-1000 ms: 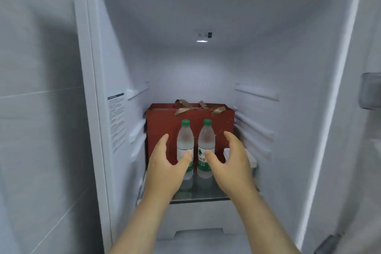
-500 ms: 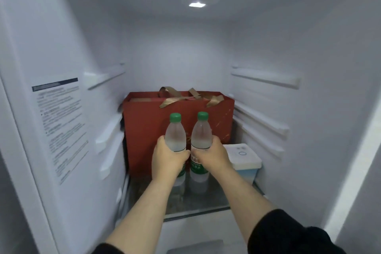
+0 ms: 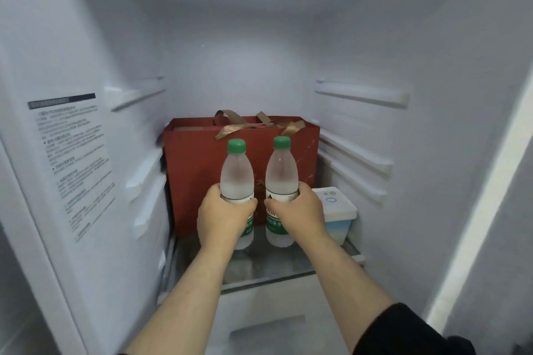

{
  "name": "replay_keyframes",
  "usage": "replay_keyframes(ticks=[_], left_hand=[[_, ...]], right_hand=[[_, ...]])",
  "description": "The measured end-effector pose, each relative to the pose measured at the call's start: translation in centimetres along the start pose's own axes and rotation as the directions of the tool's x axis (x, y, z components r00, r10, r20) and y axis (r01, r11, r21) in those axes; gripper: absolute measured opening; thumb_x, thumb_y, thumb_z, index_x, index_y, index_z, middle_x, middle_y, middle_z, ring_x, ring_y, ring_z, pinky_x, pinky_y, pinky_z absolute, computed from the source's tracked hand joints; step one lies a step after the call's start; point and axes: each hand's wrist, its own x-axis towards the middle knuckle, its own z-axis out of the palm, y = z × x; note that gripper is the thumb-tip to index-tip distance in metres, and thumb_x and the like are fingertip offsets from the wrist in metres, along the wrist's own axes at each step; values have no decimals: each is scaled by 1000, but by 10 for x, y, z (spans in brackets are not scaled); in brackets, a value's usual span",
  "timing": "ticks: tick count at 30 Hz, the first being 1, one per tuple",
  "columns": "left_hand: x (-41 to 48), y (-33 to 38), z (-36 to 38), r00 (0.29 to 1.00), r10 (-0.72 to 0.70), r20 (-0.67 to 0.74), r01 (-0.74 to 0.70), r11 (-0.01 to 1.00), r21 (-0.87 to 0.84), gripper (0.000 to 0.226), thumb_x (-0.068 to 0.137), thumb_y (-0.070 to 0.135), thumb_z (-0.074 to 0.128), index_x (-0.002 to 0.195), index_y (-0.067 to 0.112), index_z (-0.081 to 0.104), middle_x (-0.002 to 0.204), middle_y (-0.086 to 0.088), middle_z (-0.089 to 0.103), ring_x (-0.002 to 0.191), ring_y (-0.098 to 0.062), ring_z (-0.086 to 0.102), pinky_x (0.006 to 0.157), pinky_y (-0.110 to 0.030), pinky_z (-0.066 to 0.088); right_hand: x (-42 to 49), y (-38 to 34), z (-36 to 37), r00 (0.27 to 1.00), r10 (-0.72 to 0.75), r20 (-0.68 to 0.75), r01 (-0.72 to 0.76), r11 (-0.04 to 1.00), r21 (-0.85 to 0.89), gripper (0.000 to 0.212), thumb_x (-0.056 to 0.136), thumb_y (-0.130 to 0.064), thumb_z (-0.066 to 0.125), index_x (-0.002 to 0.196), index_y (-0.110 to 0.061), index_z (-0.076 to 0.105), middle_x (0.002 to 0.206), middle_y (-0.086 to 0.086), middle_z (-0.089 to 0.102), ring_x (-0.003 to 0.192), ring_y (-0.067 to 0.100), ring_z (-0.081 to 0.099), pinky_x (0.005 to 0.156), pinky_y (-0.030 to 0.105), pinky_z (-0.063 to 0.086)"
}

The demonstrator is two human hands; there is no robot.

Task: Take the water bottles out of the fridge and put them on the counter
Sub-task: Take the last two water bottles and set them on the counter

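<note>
Item one: left bottle, green-capped, upright, which I held clenched in my left hand around its labelled middle, inside the fridge. Item two: right bottle, same kind, upright, which I gripped in my right hand, just beside the first and not touching it. Whether either base rested on the glass shelf beneath my grip, I could not tell. Behind both fists stood a red gift bag with gold ribbon; right of my right hand sat a white-lidded box
</note>
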Motion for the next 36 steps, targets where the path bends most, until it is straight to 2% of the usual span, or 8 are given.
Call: replay_keyframes(ticks=[6, 11, 15, 18, 23, 27, 30, 36], left_hand=[[-66, 68, -53, 986, 165, -33, -167, 983, -74, 36, 63, 30, 85, 82, 38, 56, 77, 24, 59, 73, 5, 56, 59, -22, 45], [-143, 123, -104, 967, 251, -49, -255, 962, -101, 34, 58, 29, 88, 84, 33, 65, 78, 15, 71, 78, -7, 68, 67, -33, 56], [-200, 161, -133, 935, 354, -24, -352, 919, -177, 33, 61, 19, 89, 77, 33, 64, 68, 31, 68, 64, 8, 66, 58, -25, 49], [-233, 181, -145, 918, 397, 26, -378, 891, -252, 34, 62, 13, 87, 75, 32, 63, 67, 31, 69, 62, 10, 65, 61, -27, 50], [-279, 205, -143, 885, 444, 140, -366, 849, -382, 38, 38, 48, 78, 74, 47, 70, 76, 18, 74, 68, -11, 72, 66, -40, 58], [-314, 222, -123, 794, 529, 298, -338, 793, -508, 43, 40, 50, 74, 82, 43, 71, 78, 16, 75, 71, -4, 71, 63, -40, 58], [-346, 238, -104, 714, 581, 391, -290, 754, -590, 44, 40, 51, 73, 81, 32, 71, 78, 17, 75, 71, -2, 71, 57, -28, 53], [-431, 286, -77, 542, 697, 469, -231, 660, -715, 36, 49, 36, 78, 81, 47, 67, 72, 23, 72, 68, 5, 69, 44, -11, 48]], right_hand=[[-73, -49, -76, 989, -122, -86, 137, 971, 194, 38, 66, -36, 84, 99, -33, 63, 88, -17, 71, 85, 5, 68, 74, 29, 58], [-153, -88, -150, 972, -227, -65, 236, 932, 276, 44, 59, -40, 83, 100, -36, 66, 88, -19, 75, 82, 0, 71, 73, 32, 61], [-212, -108, -209, 949, -312, -30, 305, 896, 323, 42, 58, -36, 83, 98, -34, 69, 88, -16, 76, 78, 1, 72, 71, 32, 62], [-248, -116, -245, 940, -341, -23, 331, 890, 315, 39, 61, -30, 85, 97, -31, 70, 86, -14, 77, 77, 2, 73, 68, 30, 62], [-296, -119, -297, 949, -306, -81, 316, 917, 243, 36, 66, -22, 86, 98, -30, 70, 86, -11, 77, 78, 4, 74, 66, 27, 61], [-336, -112, -339, 942, -255, -220, 288, 948, 134, 36, 68, -16, 85, 99, -28, 71, 86, -8, 78, 78, 6, 74, 66, 26, 60], [-370, -107, -374, 916, -227, -330, 258, 965, 51, 36, 67, -12, 84, 99, -25, 73, 86, -7, 78, 78, 8, 75, 66, 28, 61], [-451, -97, -458, 801, -201, -564, 175, 979, -102, 43, 58, -29, 86, 99, -25, 72, 88, -4, 79, 81, 12, 76, 71, 36, 62]])
